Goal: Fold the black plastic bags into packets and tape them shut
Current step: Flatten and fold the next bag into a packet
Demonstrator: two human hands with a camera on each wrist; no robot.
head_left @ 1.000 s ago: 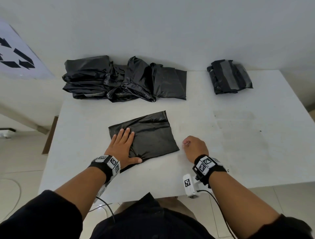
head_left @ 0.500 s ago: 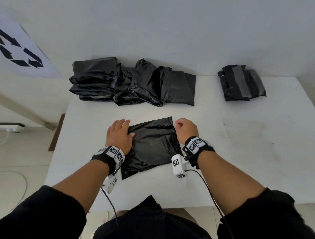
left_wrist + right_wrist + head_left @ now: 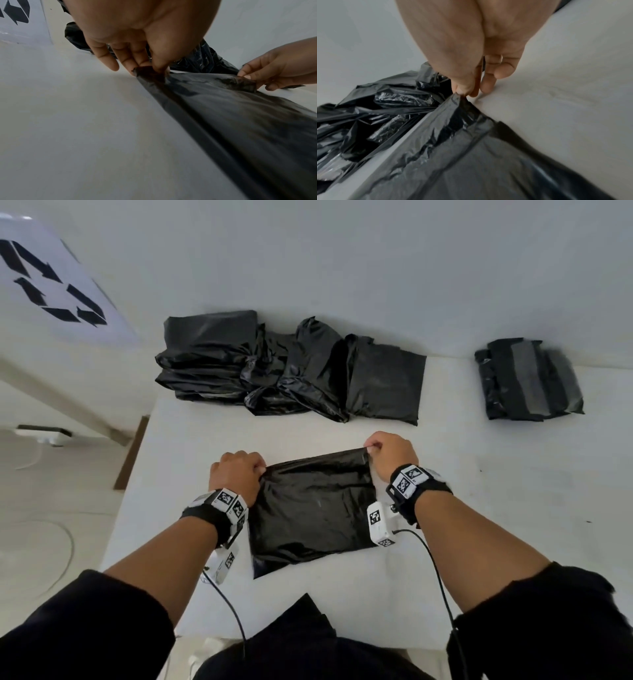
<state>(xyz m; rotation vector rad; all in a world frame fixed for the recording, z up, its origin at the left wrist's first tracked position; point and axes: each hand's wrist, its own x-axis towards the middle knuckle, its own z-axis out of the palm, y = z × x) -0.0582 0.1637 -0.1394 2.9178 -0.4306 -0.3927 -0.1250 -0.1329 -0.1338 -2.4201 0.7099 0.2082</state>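
A second ago the left hand lay flat on the black plastic bag while the right hand rested as a loose fist on the desk beside it. Now both have gone to the bag's far edge: the left fingers pinch its far-left corner against the thumb, and the right fingers pinch the far-right corner, lifting that edge just off the desk. The rest of the bag lies flat, stretching back from the fingertips toward the person. That likely means the next fold is starting, the far edge to be drawn toward the near one.

Beyond the fingers sits the heap of unfolded bags; off past the right fingers lies a taped packet. No brand or text is readable; only a recycling-arrows symbol on a white sheet far left.
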